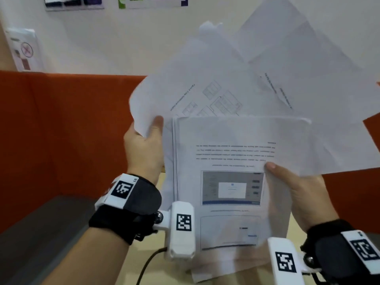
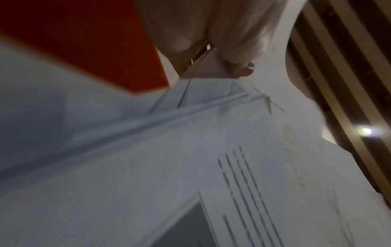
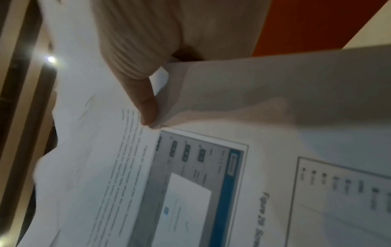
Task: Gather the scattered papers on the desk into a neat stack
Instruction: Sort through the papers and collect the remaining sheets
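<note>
Fanning papers (image 1: 232,145) between both hands

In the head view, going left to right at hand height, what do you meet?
Orange partition → left hand holding the sheets' left edge → printed top sheet → right hand holding its right edge.

Head view down over raised papers (image 1: 236,151); both wrist views close beneath them.

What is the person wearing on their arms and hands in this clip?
Bare forearms, no sleeves. The left hand and right hand are ungloved. Each wrist carries a black strap with white blocks printed with black-and-white square markers. A dark cable trails from the left unit.
</note>
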